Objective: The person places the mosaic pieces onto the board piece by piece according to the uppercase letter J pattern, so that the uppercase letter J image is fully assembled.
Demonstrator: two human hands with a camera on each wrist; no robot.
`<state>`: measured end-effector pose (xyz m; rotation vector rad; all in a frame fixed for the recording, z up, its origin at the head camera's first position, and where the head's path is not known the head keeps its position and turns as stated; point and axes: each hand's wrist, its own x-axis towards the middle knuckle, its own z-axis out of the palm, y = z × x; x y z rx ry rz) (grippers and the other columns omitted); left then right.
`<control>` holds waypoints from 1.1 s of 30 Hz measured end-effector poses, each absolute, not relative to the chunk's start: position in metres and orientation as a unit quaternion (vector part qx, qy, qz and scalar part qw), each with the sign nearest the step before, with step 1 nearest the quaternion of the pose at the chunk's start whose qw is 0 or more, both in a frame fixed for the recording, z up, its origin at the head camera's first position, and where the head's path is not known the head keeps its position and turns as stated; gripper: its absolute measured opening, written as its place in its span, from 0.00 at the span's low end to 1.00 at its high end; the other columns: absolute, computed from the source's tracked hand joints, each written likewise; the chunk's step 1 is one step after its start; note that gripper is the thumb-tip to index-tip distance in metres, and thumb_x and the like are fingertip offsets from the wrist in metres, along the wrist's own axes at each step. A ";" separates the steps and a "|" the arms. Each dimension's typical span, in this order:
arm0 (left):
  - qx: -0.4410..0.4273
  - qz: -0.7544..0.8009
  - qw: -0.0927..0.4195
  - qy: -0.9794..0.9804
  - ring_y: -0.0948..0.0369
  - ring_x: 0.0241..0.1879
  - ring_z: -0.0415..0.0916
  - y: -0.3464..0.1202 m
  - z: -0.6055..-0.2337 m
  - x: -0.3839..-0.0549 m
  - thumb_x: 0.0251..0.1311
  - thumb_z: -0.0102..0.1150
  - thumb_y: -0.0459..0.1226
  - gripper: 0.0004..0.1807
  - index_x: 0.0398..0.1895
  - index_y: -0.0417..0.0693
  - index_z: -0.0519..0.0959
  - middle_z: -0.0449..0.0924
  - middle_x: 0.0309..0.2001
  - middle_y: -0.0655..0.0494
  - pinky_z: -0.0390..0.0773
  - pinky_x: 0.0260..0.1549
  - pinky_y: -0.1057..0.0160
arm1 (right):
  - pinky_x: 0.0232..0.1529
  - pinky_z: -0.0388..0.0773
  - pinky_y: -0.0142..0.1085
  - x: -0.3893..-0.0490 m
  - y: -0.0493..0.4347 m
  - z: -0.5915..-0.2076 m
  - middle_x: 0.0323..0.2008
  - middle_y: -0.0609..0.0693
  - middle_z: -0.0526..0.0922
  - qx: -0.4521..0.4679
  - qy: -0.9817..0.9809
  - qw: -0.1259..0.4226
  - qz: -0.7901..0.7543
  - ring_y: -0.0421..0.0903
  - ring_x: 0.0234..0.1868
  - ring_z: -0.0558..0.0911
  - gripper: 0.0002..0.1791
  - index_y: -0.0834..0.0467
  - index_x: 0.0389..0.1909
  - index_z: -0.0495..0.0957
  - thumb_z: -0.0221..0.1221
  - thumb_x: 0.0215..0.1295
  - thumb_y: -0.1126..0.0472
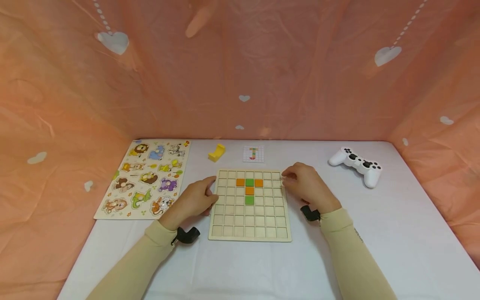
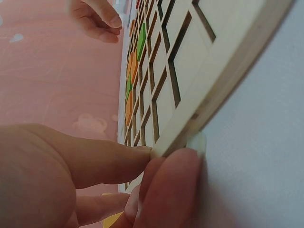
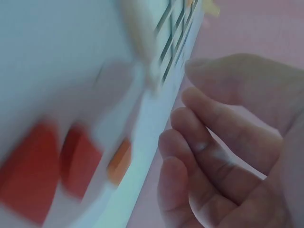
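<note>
A square wooden grid board [image 1: 230, 210] lies on the table before me. Orange and green square tiles [image 1: 249, 191] sit in its upper cells in a T shape. My left hand [image 1: 193, 198] pinches the board's left edge; the left wrist view shows thumb and fingertips [image 2: 173, 183] at the rim. By the upper right corner, my right hand [image 1: 307, 185] hovers with loosely bent fingers and nothing between them. Beneath it, red pieces [image 3: 28, 173] and an orange piece [image 3: 119, 162] lie on the table, mostly hidden by the hand in the head view.
Behind the board are a small pattern card [image 1: 253, 154] with a coloured hook shape and a yellow curved block [image 1: 216, 153]. An animal puzzle board [image 1: 148, 189] lies at left. A white game controller [image 1: 356, 166] rests at right. Pink cloth [image 1: 300, 83] hangs behind the table.
</note>
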<state>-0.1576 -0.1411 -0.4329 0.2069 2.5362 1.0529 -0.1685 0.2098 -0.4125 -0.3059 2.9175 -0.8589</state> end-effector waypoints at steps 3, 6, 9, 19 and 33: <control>0.075 0.375 0.192 0.904 0.60 0.23 0.80 -0.141 -0.433 -0.158 0.74 0.62 0.34 0.39 0.85 0.41 0.60 0.79 0.36 0.49 0.82 0.25 0.62 | 0.37 0.84 0.38 -0.170 0.224 -0.411 0.49 0.58 0.84 -0.073 0.949 0.066 -0.299 0.46 0.31 0.84 0.16 0.62 0.57 0.87 0.65 0.73 0.60; 0.076 0.376 0.192 0.903 0.60 0.23 0.80 -0.141 -0.433 -0.158 0.74 0.63 0.34 0.39 0.85 0.41 0.61 0.79 0.36 0.49 0.83 0.25 0.62 | 0.33 0.86 0.37 -0.172 0.234 -0.411 0.52 0.60 0.82 -0.040 0.937 0.097 -0.334 0.46 0.28 0.86 0.18 0.63 0.60 0.84 0.65 0.74 0.61; 0.077 0.377 0.194 0.903 0.60 0.23 0.80 -0.142 -0.434 -0.158 0.74 0.63 0.34 0.39 0.85 0.41 0.60 0.79 0.36 0.49 0.82 0.25 0.62 | 0.31 0.88 0.39 -0.172 0.240 -0.410 0.53 0.62 0.81 -0.016 0.927 0.110 -0.359 0.48 0.28 0.88 0.18 0.64 0.60 0.82 0.64 0.75 0.60; 0.078 0.378 0.193 0.902 0.60 0.22 0.80 -0.141 -0.434 -0.159 0.74 0.63 0.34 0.39 0.85 0.41 0.61 0.79 0.36 0.50 0.82 0.25 0.63 | 0.43 0.89 0.40 -0.170 0.253 -0.411 0.51 0.61 0.85 0.018 0.922 0.119 -0.367 0.47 0.25 0.91 0.22 0.64 0.64 0.78 0.62 0.73 0.60; 0.073 0.380 0.196 0.901 0.60 0.22 0.80 -0.140 -0.433 -0.159 0.73 0.64 0.35 0.40 0.85 0.42 0.60 0.79 0.36 0.49 0.82 0.25 0.63 | 0.31 0.90 0.43 -0.172 0.249 -0.418 0.42 0.63 0.87 0.034 0.905 0.138 -0.401 0.51 0.25 0.89 0.18 0.66 0.60 0.79 0.61 0.73 0.65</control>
